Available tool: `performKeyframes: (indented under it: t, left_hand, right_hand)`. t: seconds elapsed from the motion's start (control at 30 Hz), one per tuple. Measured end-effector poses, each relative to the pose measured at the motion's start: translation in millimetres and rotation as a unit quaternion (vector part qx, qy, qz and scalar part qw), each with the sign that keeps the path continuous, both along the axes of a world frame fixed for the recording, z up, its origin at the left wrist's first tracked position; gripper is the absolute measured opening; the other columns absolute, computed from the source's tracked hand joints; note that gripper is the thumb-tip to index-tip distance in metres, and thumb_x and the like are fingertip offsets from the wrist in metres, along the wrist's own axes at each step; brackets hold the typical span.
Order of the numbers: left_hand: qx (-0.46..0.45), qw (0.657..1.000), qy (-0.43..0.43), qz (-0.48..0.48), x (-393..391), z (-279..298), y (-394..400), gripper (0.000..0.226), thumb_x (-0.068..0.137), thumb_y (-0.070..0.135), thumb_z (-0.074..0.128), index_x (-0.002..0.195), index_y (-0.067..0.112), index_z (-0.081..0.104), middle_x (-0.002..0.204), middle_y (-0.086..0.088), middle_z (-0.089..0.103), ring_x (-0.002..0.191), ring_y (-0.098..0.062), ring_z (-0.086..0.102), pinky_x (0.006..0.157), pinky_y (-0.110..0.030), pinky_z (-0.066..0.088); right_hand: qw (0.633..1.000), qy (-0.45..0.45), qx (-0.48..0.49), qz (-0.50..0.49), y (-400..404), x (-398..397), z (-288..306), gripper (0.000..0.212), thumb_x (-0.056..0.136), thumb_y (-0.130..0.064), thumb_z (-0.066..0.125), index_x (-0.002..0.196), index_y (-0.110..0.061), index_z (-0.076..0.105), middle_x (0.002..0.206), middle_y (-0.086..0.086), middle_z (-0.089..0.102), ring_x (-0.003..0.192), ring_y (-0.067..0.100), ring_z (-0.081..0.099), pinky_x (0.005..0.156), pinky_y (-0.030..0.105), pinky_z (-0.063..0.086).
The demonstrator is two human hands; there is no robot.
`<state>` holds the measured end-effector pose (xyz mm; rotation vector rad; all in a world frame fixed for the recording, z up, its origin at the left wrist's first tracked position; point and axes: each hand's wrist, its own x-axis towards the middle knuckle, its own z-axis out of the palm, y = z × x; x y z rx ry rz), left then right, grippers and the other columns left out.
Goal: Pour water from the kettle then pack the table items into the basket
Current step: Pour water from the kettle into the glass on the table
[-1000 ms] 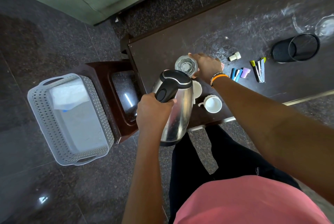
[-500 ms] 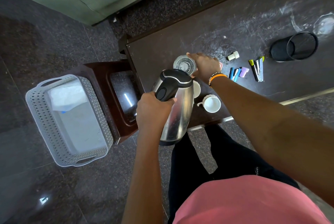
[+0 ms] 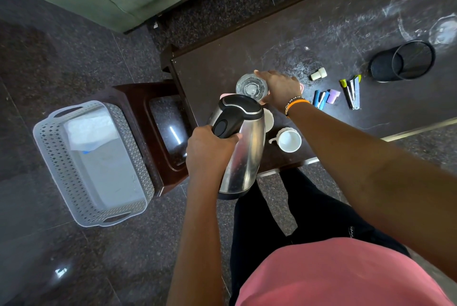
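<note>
- Wrapped around the black plastic handle of the polished steel kettle [image 3: 241, 147], the left hand [image 3: 209, 151] keeps a closed grip, lifting the kettle above the near left corner of the dark brown scratched surface [image 3: 333, 33].
- Curled around the side of the clear drinking glass [image 3: 251, 87], the right hand [image 3: 280, 89] has its grip clamped on the glass, which stands upright on the surface.
- Water sits in the glass, with ripples on top.
- Near edge of the surface runs just behind the kettle's body; the left edge lies just beside the glass. Far and right parts of the surface are mostly bare, giving open room.
- Perforated pale grey plastic basket [image 3: 91, 159] rests on the dark floor to the left, well apart from the surface, with a white folded item inside at its far end. A dark brown low stool [image 3: 158, 130] stands between basket and surface.
- White ceramic cup [image 3: 288, 140] sits just right of the kettle; a second white piece is partly hidden behind the kettle.
- Further right lie blue markers [image 3: 320, 99], a lilac eraser-like block [image 3: 334, 96], a small cream stopper [image 3: 319, 74], a green and silver stapler [image 3: 352, 91], and a black mesh pen holder [image 3: 401, 61] tipped on its side.
- Kettle's long axis tilts away from the person, lid end aimed towards the glass, base towards the person's legs.
</note>
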<state>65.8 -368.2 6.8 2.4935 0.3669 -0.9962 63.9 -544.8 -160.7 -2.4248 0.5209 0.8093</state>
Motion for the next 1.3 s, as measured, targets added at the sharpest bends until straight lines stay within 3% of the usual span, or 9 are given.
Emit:
performKeyframes:
  t: [0.2,0.47,0.9,1.3]
  left_hand:
    - [-0.001,1.0,-0.005,-0.001,0.9,0.3,1.6,0.025,0.066,0.036,0.075,0.062,0.022,0.055,0.064,0.007,0.06,0.061,-0.007,0.056,0.049,-0.02,0.037]
    - [0.003,1.0,-0.006,-0.003,3.2,-0.4,2.1,0.027,0.065,0.039,0.075,0.062,0.023,0.054,0.067,0.007,0.06,0.066,-0.012,0.059,0.058,-0.025,0.042]
    - [-0.003,1.0,-0.005,0.003,5.1,-1.0,1.4,0.025,0.065,0.037,0.076,0.063,0.023,0.056,0.067,0.008,0.061,0.066,-0.01,0.059,0.056,-0.024,0.042]
    - [-0.002,1.0,0.001,0.005,8.0,-0.5,0.9,0.027,0.065,0.038,0.077,0.064,0.022,0.055,0.069,0.006,0.061,0.068,-0.013,0.06,0.064,-0.027,0.046]
  right_hand:
    - [1.0,-0.005,0.001,-0.004,0.3,-0.5,0.7,0.08,0.075,-0.021,0.074,0.142,-0.031,0.03,0.142,0.007,0.044,0.128,0.034,0.047,0.109,0.057,0.032]
    - [1.0,-0.01,-0.005,-0.003,1.1,-0.9,2.5,0.079,0.076,-0.022,0.073,0.142,-0.03,0.031,0.142,0.006,0.045,0.127,0.034,0.048,0.108,0.057,0.033]
    - [1.0,-0.011,0.0,-0.005,0.8,-0.7,2.9,0.077,0.076,-0.021,0.072,0.141,-0.031,0.032,0.141,0.006,0.046,0.126,0.035,0.049,0.108,0.058,0.032]
    - [1.0,-0.017,-0.002,-0.007,-0.1,-0.8,3.9,0.075,0.077,-0.022,0.071,0.141,-0.031,0.033,0.14,0.007,0.047,0.126,0.034,0.048,0.106,0.056,0.033]
